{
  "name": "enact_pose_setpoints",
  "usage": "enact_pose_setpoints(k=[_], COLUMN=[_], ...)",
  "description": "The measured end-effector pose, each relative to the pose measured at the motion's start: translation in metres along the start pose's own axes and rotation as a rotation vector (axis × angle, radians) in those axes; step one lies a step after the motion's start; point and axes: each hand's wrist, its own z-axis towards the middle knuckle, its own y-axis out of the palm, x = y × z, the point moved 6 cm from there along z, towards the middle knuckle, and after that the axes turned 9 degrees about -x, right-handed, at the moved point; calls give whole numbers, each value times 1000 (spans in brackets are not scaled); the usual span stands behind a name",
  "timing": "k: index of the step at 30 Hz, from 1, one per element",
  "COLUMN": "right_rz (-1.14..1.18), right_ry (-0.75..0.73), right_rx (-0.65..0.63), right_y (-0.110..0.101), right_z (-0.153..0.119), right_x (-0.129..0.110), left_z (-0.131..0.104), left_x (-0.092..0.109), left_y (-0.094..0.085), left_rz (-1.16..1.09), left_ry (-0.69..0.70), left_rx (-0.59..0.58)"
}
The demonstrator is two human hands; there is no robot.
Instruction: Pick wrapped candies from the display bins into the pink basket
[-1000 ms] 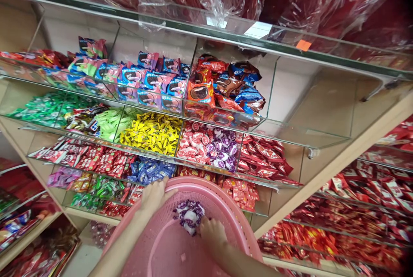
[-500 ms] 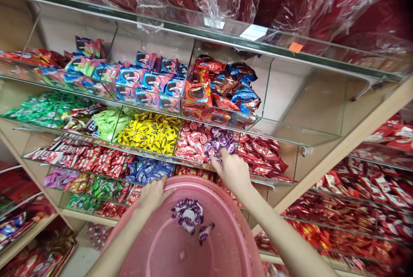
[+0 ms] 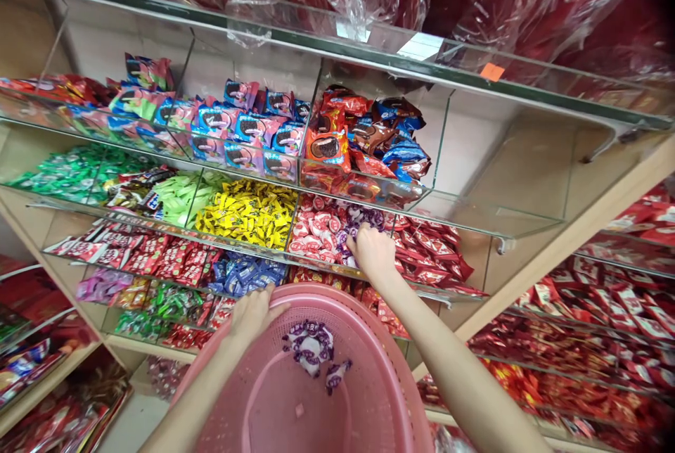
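My left hand (image 3: 252, 314) grips the left rim of a pink plastic basket (image 3: 380, 361), thumb over the inner edge. Several purple-and-white wrapped candies (image 3: 312, 347) lie inside on the far wall of the basket. Beyond the rim, my right hand (image 3: 373, 252) reaches into a glass shelf compartment, with its fingers curled in on the purple-wrapped candies (image 3: 363, 215); the fingertips are partly hidden among them. Red-and-white round candies (image 3: 316, 231) lie just left of that hand, and red-wrapped packets (image 3: 427, 249) sit to its right behind a divider.
Yellow-wrapped candies (image 3: 247, 214) and blue-wrapped candies (image 3: 245, 275) fill compartments to the left. A glass shelf with cookie packs (image 3: 253, 126) overhangs the right hand. Glass lips and dividers edge the bins. A wooden upright (image 3: 553, 249) slants at the right.
My right hand has pushed slightly deeper into the purple candies and its fingers have curled in. The left hand stays on the basket rim. The view has shifted slightly.
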Motion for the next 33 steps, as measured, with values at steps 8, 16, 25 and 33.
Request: enact_pose_setpoints(k=[8,16,25,33], right_rz=[38,62,5,-6], right_ry=[17,44,6,-16], right_rx=[-11,-22,-65,-90], right_y=[2,-4,-4,-2], right_z=[1,-4,-7,0], right_x=[0,3,2,1], left_z=[2,3,2,3], left_x=[-1,-2,-1,-2], left_y=[2,4,2,3], left_rz=[-4,0,-11,-3], left_ry=[9,10,2,6], left_rx=[14,11,3,5])
